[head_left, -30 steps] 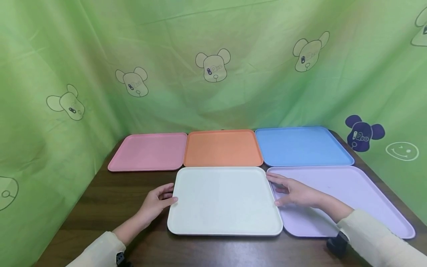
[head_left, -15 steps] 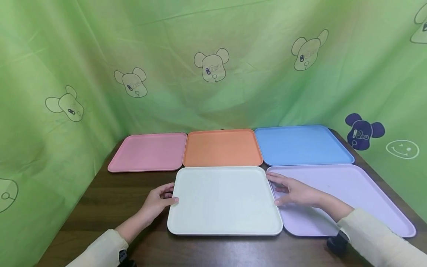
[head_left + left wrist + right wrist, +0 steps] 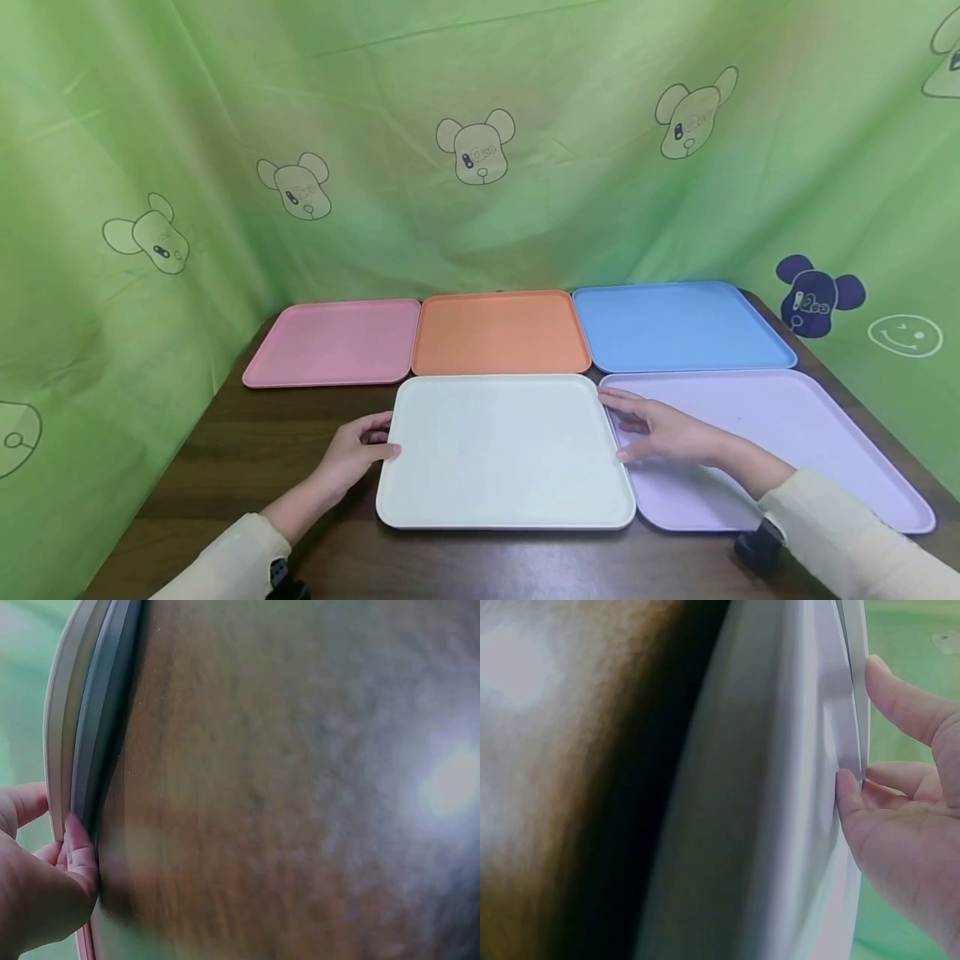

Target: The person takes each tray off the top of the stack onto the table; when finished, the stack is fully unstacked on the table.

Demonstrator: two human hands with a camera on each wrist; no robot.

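Note:
A white tray (image 3: 504, 454) lies flat on the dark table before me. At its left edge my left hand (image 3: 348, 454) pinches the rim, with the thumb on top and the fingers at the side. The left wrist view shows the rim (image 3: 64, 712) and a darker band beneath; whether that is another tray I cannot tell. My right hand (image 3: 663, 432) touches the white tray's right edge with fairly straight, spread fingers. Under that hand lies a lilac tray (image 3: 795, 450), touching or nearly touching the white one. In the right wrist view the thumb (image 3: 900, 694) meets the white rim.
Along the back stand a pink tray (image 3: 333, 342), an orange tray (image 3: 501, 333) and a blue tray (image 3: 682, 327), side by side. Bare wood of the table (image 3: 262, 442) shows at left and front. Behind hangs a green patterned curtain (image 3: 555, 208).
Both hands and all the trays stay practically where they were. The left forearm has shifted very slightly, and the head view has tilted a little.

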